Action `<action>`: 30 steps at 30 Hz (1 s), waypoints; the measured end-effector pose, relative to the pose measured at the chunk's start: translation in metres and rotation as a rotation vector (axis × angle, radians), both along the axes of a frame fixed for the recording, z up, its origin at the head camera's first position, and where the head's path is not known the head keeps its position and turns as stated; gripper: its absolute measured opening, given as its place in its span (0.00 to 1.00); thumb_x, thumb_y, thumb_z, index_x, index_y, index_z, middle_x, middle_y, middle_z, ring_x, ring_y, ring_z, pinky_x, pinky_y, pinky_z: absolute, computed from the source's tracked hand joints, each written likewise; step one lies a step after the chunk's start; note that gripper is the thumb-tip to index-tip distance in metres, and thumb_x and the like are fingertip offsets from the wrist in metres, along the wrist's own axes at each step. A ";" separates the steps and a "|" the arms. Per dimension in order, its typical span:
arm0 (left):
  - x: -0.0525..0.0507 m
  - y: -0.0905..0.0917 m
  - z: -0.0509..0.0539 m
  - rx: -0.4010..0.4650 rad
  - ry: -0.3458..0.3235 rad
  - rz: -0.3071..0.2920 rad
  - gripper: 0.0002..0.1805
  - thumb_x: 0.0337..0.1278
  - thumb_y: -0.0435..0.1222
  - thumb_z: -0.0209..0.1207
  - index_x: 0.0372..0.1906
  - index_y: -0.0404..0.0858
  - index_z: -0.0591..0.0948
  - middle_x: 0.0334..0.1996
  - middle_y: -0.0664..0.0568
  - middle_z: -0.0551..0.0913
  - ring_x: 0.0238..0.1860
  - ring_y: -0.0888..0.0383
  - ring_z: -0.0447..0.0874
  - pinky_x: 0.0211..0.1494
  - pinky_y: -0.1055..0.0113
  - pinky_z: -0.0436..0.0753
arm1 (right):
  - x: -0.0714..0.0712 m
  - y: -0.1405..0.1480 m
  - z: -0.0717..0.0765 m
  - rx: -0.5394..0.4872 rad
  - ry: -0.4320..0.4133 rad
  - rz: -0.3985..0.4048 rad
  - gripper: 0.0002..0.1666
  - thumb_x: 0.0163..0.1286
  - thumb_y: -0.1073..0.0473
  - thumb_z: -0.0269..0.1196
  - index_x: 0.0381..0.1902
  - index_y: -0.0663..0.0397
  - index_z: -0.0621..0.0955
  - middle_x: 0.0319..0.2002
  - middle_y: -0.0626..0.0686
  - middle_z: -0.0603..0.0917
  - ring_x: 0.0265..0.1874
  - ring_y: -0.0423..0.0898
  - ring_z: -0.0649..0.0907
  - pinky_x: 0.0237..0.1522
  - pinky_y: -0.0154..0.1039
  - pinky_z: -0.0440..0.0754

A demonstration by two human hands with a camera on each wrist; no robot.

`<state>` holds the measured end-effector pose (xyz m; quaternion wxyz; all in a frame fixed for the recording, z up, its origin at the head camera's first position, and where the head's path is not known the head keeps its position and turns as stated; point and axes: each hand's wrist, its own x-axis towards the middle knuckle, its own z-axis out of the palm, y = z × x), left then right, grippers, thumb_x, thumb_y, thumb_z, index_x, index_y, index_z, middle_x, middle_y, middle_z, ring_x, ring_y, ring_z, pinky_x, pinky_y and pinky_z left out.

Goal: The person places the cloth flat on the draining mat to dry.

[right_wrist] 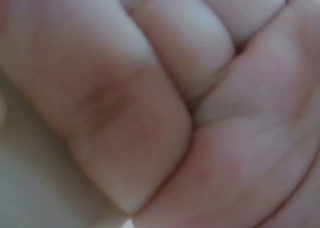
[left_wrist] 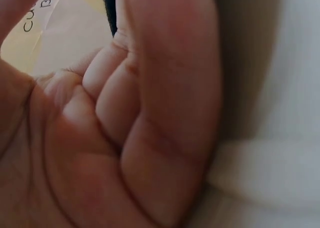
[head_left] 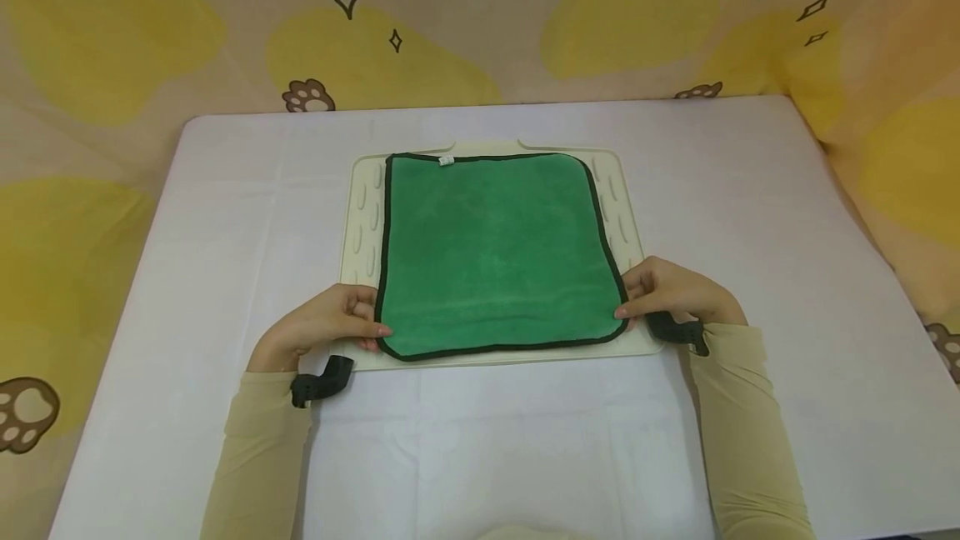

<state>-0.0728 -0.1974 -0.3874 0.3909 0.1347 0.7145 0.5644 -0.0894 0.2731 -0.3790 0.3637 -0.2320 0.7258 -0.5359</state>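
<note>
A green cloth (head_left: 495, 248) with a dark edging and a small white tag (head_left: 446, 161) on its far edge lies spread flat over a cream board (head_left: 363, 223). At the cloth's near left corner my left hand (head_left: 326, 323) pinches the edge, thumb on top. My right hand (head_left: 675, 290) pinches the near right corner in the same way. In the left wrist view the curled fingers (left_wrist: 170, 87) fill most of the picture, with a bit of dark edging behind them. Only blurred, bent fingers (right_wrist: 115, 97) show in the right wrist view; the cloth is hidden there.
The board rests on a table with a white cover (head_left: 480, 448). Raised oval ridges run along the board's left and right sides. A patterned yellow and beige curtain (head_left: 465, 23) hangs behind and beside the table. Each wrist wears a black camera mount (head_left: 322, 382).
</note>
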 end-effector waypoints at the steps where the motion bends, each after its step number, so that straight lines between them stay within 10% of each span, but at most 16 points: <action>1: 0.000 0.000 0.000 -0.003 -0.001 -0.003 0.13 0.56 0.26 0.60 0.35 0.29 0.66 0.23 0.45 0.80 0.24 0.55 0.84 0.33 0.66 0.83 | 0.000 0.000 0.000 -0.001 0.003 0.008 0.25 0.60 0.71 0.64 0.12 0.69 0.61 0.11 0.54 0.77 0.19 0.46 0.84 0.12 0.30 0.61; 18: -0.001 -0.002 -0.002 -0.007 0.002 -0.016 0.12 0.56 0.27 0.60 0.35 0.29 0.67 0.23 0.46 0.81 0.25 0.55 0.84 0.35 0.66 0.83 | -0.001 0.002 -0.004 -0.006 0.007 0.036 0.24 0.60 0.71 0.64 0.13 0.68 0.62 0.09 0.54 0.75 0.14 0.38 0.79 0.11 0.35 0.51; 23: 0.000 -0.007 -0.001 -0.071 0.027 0.057 0.12 0.59 0.31 0.60 0.33 0.29 0.68 0.25 0.48 0.83 0.29 0.56 0.85 0.39 0.66 0.83 | -0.004 0.000 -0.004 0.108 0.056 -0.124 0.19 0.62 0.65 0.65 0.18 0.68 0.69 0.14 0.42 0.67 0.15 0.34 0.65 0.18 0.30 0.65; 30: -0.008 -0.014 0.014 -0.161 0.144 0.203 0.20 0.66 0.37 0.55 0.52 0.23 0.72 0.40 0.39 0.83 0.41 0.54 0.84 0.45 0.66 0.82 | -0.015 0.002 -0.001 0.220 0.226 -0.480 0.20 0.67 0.58 0.62 0.51 0.67 0.79 0.39 0.55 0.85 0.34 0.43 0.83 0.36 0.32 0.79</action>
